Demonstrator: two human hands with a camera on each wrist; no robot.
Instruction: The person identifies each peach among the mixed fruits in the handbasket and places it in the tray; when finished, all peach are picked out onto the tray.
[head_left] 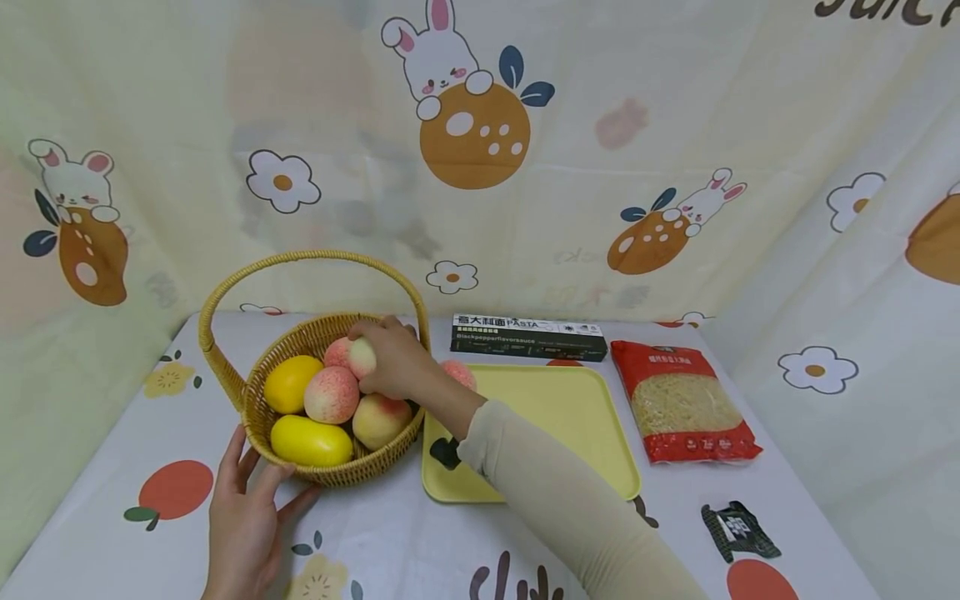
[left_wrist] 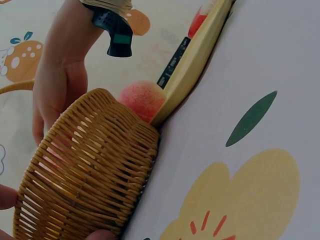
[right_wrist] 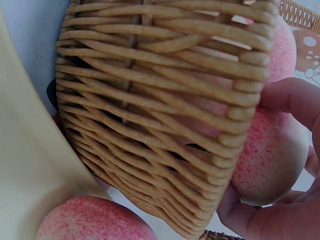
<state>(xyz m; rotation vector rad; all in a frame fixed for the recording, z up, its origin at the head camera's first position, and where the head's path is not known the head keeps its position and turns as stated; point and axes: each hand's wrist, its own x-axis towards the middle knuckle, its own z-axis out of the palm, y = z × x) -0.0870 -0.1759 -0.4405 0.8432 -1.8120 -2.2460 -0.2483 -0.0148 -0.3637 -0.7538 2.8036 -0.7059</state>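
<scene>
A wicker basket (head_left: 341, 475) with an arched handle holds several peaches, including a pink one (head_left: 332, 395), plus a round yellow fruit (head_left: 292, 383) and an oblong yellow fruit (head_left: 311, 442). My right hand (head_left: 393, 358) reaches over the basket's right rim and grips a peach (right_wrist: 272, 155), its fingers and thumb curled round it. That peach is pale on one side and pink-speckled on the other. At the front left, my left hand (head_left: 247, 508) touches the outside of the basket with spread fingers; two fingertips show against the weave in the left wrist view.
Right of the basket lies a yellow tray (head_left: 555, 417), with another peach (head_left: 459, 375) at its left end. Behind it is a black pasta box (head_left: 528, 337). A red bag of pasta (head_left: 686, 402) and a small dark packet (head_left: 741, 531) lie farther right. A printed curtain hangs behind.
</scene>
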